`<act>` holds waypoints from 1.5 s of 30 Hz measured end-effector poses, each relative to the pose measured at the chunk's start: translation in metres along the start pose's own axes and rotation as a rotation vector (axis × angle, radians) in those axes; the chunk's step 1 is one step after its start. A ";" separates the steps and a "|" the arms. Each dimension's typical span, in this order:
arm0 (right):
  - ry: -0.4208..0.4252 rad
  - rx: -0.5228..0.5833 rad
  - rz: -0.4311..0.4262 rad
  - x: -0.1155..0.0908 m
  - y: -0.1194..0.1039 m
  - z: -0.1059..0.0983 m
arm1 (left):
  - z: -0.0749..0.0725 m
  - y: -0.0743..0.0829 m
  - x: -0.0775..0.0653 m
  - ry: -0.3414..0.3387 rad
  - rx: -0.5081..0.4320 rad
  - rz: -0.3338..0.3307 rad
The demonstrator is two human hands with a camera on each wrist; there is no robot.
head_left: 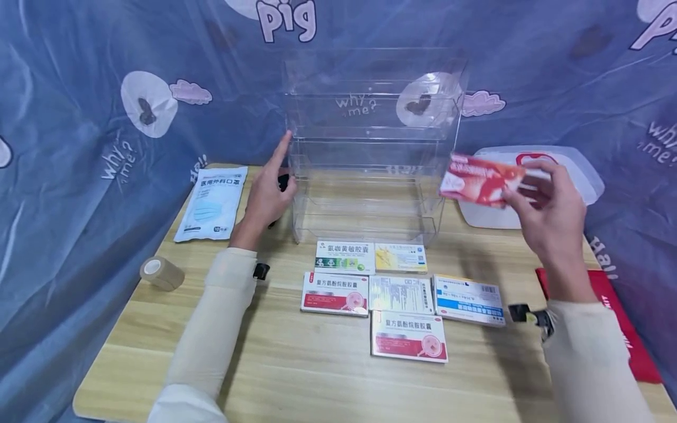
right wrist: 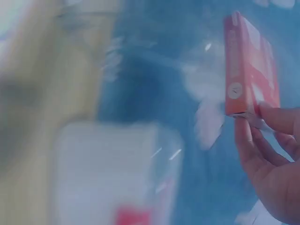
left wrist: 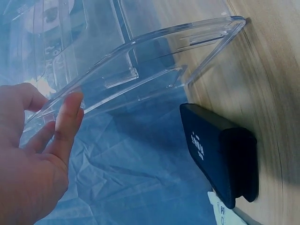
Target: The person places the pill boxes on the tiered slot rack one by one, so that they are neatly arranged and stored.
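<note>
A clear plastic tiered rack (head_left: 370, 202) stands at the back of the table. My left hand (head_left: 270, 197) holds its left side edge, index finger pointing up along it. In the left wrist view, that hand's fingers (left wrist: 69, 126) lie against the rack's side panel (left wrist: 136, 42). To the rack's right, my right hand (head_left: 555, 217) grips a red medicine box (head_left: 481, 179) by one end, raised above the table. The right wrist view shows the box (right wrist: 255, 65) pinched between thumb and fingers at its lower end.
Several medicine boxes (head_left: 409, 338) lie flat before the rack. A mask packet (head_left: 211, 202) and a brown tape roll (head_left: 164, 274) are at left. Beside the rack's left side is a black case (left wrist: 215, 150). A white translucent container (head_left: 489, 217) and red pouch (head_left: 624, 329) are at right.
</note>
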State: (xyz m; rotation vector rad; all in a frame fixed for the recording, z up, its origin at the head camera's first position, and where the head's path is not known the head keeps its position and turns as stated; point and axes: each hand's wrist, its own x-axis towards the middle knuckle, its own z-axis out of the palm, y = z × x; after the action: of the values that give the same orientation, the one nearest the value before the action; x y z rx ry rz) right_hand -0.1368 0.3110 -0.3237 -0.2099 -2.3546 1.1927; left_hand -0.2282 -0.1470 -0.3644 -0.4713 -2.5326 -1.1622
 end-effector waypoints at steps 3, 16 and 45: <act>0.020 0.091 -0.080 0.027 -0.035 0.018 | 0.000 0.000 0.000 0.000 0.006 -0.003; 0.030 0.115 -0.219 0.131 -0.148 0.116 | 0.005 0.002 0.005 0.021 0.045 0.038; -0.165 -0.223 -0.284 0.130 -0.201 0.204 | 0.001 -0.006 -0.001 0.057 0.038 0.050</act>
State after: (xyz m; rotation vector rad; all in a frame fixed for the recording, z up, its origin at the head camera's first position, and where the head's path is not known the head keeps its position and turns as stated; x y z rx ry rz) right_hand -0.3330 0.0880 -0.2203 0.1523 -2.5542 0.8414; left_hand -0.2301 -0.1500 -0.3687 -0.4827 -2.4753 -1.0926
